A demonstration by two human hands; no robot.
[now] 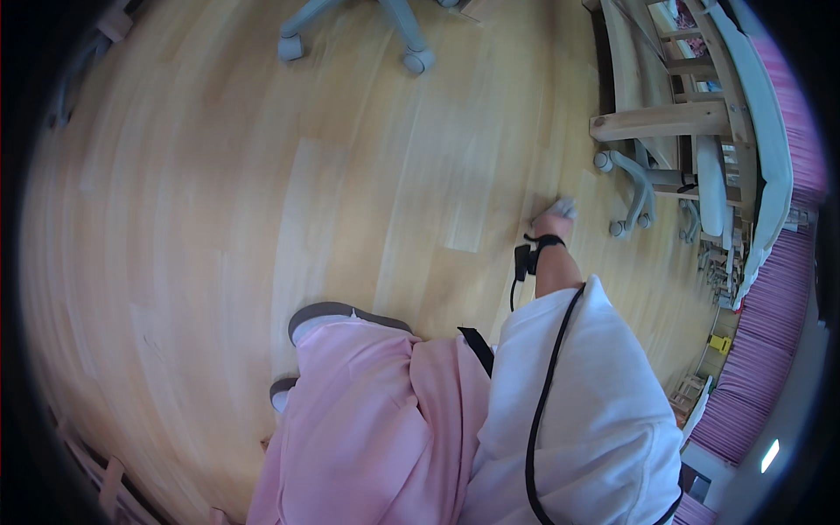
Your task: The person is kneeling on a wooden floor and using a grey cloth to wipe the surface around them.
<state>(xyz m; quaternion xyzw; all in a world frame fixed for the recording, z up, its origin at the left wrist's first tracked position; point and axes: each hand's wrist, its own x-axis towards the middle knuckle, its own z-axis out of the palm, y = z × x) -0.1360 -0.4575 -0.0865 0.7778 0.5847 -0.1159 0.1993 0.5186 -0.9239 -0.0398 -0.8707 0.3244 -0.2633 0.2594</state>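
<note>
My right hand [553, 218] reaches out over the wood-plank floor [367, 197], with the arm stretched away from my body. A whitish thing [562, 208] shows at its fingers. Blur hides whether this is a cloth being held or a glove, and how the fingers are set. A black strap with a small black box [523, 262] sits around the wrist, and a thin cable hangs from it. My left hand is out of view. Below the arm are my white sleeve [590, 394], pink trousers [367, 413] and grey-soled shoes [341, 314].
A grey caster base [400, 26] stands on the floor at the top. On the right are a wooden table frame [663, 121] with a pale top and a wheeled chair [633, 187]. Pink curtains [755, 354] hang behind. Wooden furniture parts [111, 482] appear at lower left.
</note>
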